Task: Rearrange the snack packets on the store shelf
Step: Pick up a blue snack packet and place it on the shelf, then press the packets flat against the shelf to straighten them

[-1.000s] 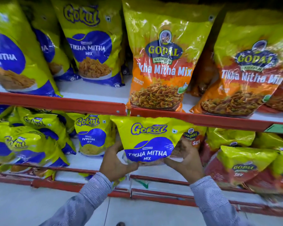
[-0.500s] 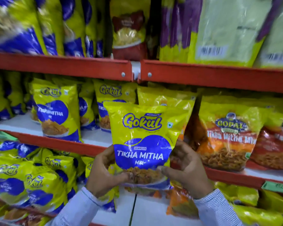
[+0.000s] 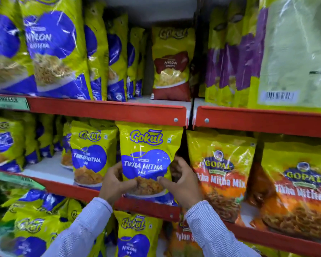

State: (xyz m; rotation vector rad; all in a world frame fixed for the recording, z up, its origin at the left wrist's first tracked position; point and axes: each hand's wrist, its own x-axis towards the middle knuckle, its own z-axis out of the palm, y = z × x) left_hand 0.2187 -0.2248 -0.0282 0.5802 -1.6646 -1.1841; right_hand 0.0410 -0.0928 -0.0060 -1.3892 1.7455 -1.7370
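Upright between both hands point(image 3: 149, 184), Gokul Tikha Mitha packet point(image 3: 148, 154), thumbs on front

Left hand point(image 3: 113, 182) and right hand point(image 3: 182, 184) hold a yellow-and-blue plastic Gokul Tikha Mitha Mix packet point(image 3: 148, 160) upright at the red-edged middle shelf point(image 3: 63, 186), beside orange Gopal packets point(image 3: 222, 175).

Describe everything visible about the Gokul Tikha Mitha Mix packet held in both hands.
The Gokul Tikha Mitha Mix packet is a glossy yellow-green plastic pouch with a blue Gokul logo, a blue panel carrying white lettering and a picture of the snack near the bottom. It is upright, facing the camera, at the front of the middle shelf. The left hand and right hand grip its lower sides.
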